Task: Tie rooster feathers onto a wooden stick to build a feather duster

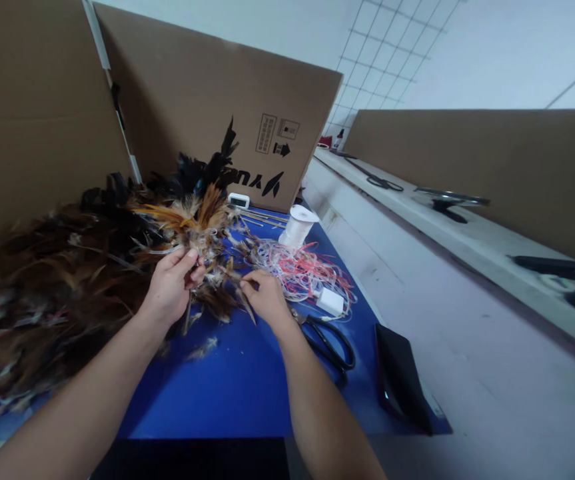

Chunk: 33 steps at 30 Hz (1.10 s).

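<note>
My left hand (173, 280) is closed in a pinch at the lower edge of a bunch of brown, orange and black feathers (207, 207); its fingertips partly hide what they grip. To its right, my right hand (266, 297) pinches a slim brown feather (247, 305), which points down towards the table. A large dark pile of feathers (57, 293) spreads over the left side. One small loose feather (203, 348) lies on the blue table top (207, 400) below my hands.
Right of my hands are black-handled scissors (330, 343), a tangle of red and white cords (302, 270), a white spool (298, 227), a white adapter (330, 302) and a dark phone-like object (402, 377). Cardboard (192, 80) stands behind, with a small digital display (238, 200) before it.
</note>
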Tool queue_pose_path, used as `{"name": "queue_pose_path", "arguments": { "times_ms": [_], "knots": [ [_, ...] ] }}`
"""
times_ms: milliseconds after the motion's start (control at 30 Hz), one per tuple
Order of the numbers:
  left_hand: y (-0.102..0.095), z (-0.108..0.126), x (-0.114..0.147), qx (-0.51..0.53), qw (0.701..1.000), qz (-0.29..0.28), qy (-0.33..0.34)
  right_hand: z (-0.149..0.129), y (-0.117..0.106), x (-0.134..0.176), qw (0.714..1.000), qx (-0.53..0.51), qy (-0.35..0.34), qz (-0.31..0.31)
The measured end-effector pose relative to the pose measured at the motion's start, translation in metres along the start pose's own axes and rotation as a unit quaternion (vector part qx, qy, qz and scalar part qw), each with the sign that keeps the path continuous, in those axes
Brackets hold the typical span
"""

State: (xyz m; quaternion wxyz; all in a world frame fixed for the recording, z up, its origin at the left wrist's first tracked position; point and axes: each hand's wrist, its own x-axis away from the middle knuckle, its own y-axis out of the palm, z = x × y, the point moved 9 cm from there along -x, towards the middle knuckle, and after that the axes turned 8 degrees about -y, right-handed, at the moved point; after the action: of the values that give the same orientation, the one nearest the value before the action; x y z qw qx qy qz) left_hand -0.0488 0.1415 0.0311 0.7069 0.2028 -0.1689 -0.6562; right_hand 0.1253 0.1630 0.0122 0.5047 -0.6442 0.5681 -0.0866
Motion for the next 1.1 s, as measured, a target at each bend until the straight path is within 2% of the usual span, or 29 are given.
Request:
{"name": "queue_pose_path", "arguments": {
  "times_ms": [100,167,300,367,500,633,733,833,933,1000,1100],
  "knots": [
    [-0.002,-0.002,0.0,0.0,1.0,0.006,-0.008,0.008,-0.013,0.002,0.997,-0.073,0.013,-0.027],
    [-0.001,-0.002,0.001,-0.003,1.0,0.005,-0.013,0.009,-0.021,0.003,0.996,-0.079,0.012,-0.039],
    [0.003,-0.005,0.002,-0.008,1.0,-0.001,-0.026,-0.003,-0.03,0.003,0.999,-0.042,-0.028,0.002],
    [0.005,-0.008,0.003,-0.007,0.999,-0.005,-0.035,-0.014,-0.019,0.004,0.999,0.007,-0.052,-0.013],
    [0.009,-0.013,0.004,-0.009,0.999,-0.016,-0.048,-0.026,0.016,0.006,0.98,0.155,-0.073,-0.104],
    [0.01,-0.016,0.005,-0.01,0.998,-0.02,-0.057,-0.024,0.031,0.006,0.967,0.19,-0.071,-0.151],
    [0.013,-0.017,0.006,-0.009,0.997,-0.029,-0.067,-0.018,0.019,0.005,0.981,0.145,-0.056,-0.117],
    [0.016,-0.02,0.008,-0.001,0.996,-0.039,-0.082,-0.006,-0.004,0.004,0.996,0.064,-0.016,-0.055],
    [0.018,-0.025,0.009,0.005,0.993,-0.046,-0.106,0.002,-0.026,0.005,0.999,-0.035,0.014,0.005],
    [0.019,-0.028,0.009,0.004,0.992,-0.054,-0.118,-0.003,-0.042,0.005,0.993,-0.106,0.003,0.055],
    [0.022,-0.034,0.009,-0.011,0.989,-0.076,-0.13,-0.023,-0.063,0.006,0.979,-0.166,-0.052,0.109]
  ]
}}
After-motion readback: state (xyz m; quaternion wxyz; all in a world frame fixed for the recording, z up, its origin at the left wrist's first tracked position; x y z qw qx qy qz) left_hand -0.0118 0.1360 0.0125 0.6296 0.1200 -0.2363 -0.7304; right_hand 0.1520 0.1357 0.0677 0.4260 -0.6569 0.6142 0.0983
